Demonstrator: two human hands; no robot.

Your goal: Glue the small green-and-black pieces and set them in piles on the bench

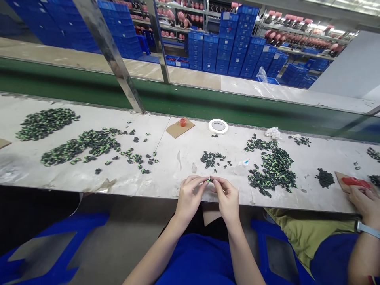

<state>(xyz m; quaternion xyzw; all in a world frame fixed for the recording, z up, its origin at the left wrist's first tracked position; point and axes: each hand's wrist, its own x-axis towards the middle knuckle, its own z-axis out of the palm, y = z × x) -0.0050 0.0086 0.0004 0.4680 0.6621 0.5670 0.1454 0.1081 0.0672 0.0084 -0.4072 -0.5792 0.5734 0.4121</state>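
My left hand (190,196) and my right hand (227,198) meet at the near edge of the white worktable (172,178). Their fingertips pinch one small green and black part (209,180) between them. Just beyond my fingers lies a small cluster of the same dark parts (211,159). To the right are a small clear glue bottle (241,167) and a large heap of green and black parts (274,170).
More heaps of parts (86,146) cover the table's left side. A tape roll (218,126) and a cardboard piece with a red cap (183,122) sit at the back. A co-worker's hand (363,202) rests at the right by a red object (354,182). A green conveyor (208,105) runs behind.
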